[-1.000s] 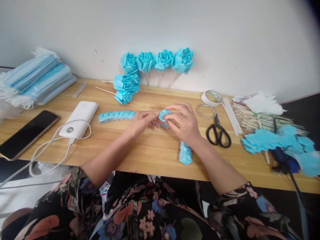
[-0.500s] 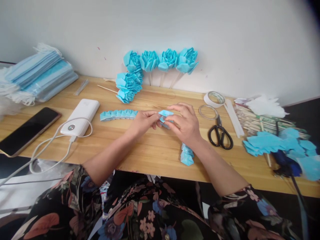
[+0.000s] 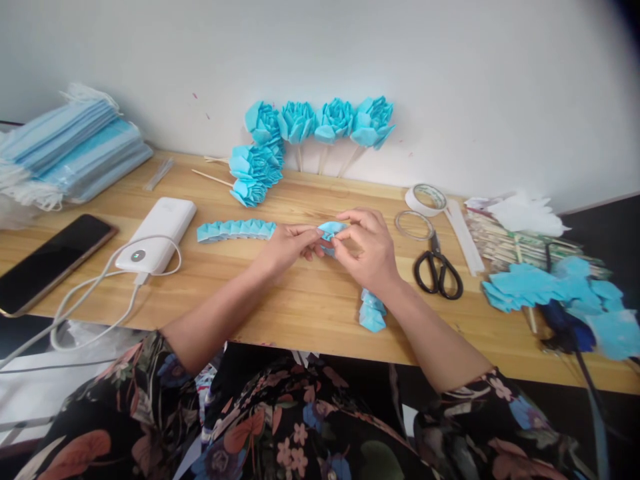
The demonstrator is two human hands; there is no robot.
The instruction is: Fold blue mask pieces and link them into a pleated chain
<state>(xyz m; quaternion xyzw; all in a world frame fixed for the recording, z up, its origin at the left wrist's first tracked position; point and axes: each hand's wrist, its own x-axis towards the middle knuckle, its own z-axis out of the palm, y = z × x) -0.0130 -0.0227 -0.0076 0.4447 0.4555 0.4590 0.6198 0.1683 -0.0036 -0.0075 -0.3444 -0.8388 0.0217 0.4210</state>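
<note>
My left hand [image 3: 290, 243] and my right hand [image 3: 367, 243] meet over the middle of the table. Between them, the fingertips of both pinch a light blue folded strip [image 3: 333, 228] that looks like thin non-woven cloth or paper. A row of pleated blue folds [image 3: 235, 230] lies to the left and runs up to my left hand. Beside my right wrist lies another blue folded piece [image 3: 373, 311]. My hands hide whether these parts join up.
Blue flowers [image 3: 335, 120] on sticks lean at the wall. Scissors [image 3: 438, 267], a tape roll [image 3: 426, 199] and a wire ring [image 3: 414, 225] lie right, near a blue folded pile [image 3: 525, 285]. Left are a phone [image 3: 57, 260], a cabled power bank [image 3: 157, 233] and stacked masks [image 3: 75, 150].
The blue fold between my fingertips has been pressed narrower, and my right fingers have drawn in slightly. The whole view has shifted a little; the other things lie as before.
</note>
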